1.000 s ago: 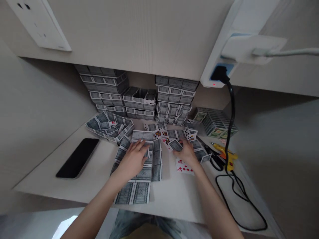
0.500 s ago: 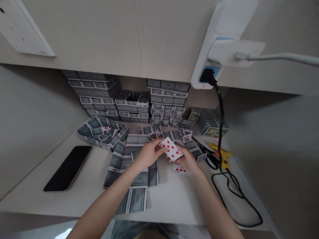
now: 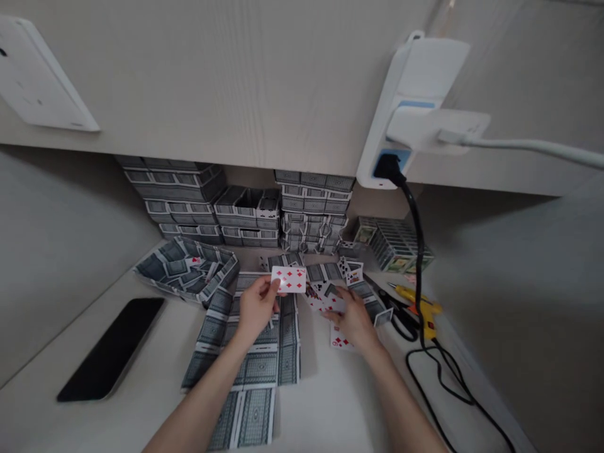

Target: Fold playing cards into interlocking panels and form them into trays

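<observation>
Pinched in my left hand is a playing card with red diamonds, face up, above a structure of joined grey-backed cards. To its right, my right hand has its thumb and fingers around the edges of a face-up diamond card. Beside that card lie some picture and club cards, partly overlapped. Another diamond card is on the table under my right hand, which partly hides it.
Stacked card boxes stand at the back. A card tray with loose cards and a black phone are at the left. Black scissors, a yellow glue gun and a black cable lie right.
My hands have moved apart. The diamond card has gone left with my left hand, and my right hand has moved down to other cards. The view has tilted up slightly.
</observation>
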`<state>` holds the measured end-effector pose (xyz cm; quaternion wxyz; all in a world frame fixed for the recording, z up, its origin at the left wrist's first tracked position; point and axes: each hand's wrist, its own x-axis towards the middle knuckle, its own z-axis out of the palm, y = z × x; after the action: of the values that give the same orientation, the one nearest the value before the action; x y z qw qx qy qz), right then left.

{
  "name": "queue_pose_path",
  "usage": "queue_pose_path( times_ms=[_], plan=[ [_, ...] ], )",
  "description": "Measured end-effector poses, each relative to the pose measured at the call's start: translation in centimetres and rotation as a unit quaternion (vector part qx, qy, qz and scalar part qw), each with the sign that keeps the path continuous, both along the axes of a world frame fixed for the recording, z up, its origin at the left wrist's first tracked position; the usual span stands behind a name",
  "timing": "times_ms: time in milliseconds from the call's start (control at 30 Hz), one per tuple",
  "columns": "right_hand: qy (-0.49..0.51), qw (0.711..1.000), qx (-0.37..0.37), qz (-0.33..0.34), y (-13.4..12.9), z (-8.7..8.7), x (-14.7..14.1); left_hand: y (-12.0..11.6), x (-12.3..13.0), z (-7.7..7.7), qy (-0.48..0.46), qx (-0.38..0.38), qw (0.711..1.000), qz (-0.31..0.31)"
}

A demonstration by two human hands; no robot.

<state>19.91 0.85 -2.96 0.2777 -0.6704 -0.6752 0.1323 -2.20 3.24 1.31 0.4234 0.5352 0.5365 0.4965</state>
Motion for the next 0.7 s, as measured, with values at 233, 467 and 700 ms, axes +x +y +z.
queue_pose_path(
  times_ms=[233, 467, 700],
  plan=[
    [0.043, 0.999, 0.006, -0.012, 0.3, -0.1, 0.1, -1.1, 0.6, -0.1, 0.007, 0.004, 1.000, -0.025],
    [0.057, 0.998, 0.014, -0.030, 0.1, -0.3, 0.0, -1.4, 0.8, -0.5, 0.015, 0.007, 0.998, -0.058],
    [0.118, 0.990, 0.060, -0.042, 0.2, 0.4, 0.0, -1.4, 1.2, -0.8, -0.032, -0.031, 0.996, -0.071]
  ],
)
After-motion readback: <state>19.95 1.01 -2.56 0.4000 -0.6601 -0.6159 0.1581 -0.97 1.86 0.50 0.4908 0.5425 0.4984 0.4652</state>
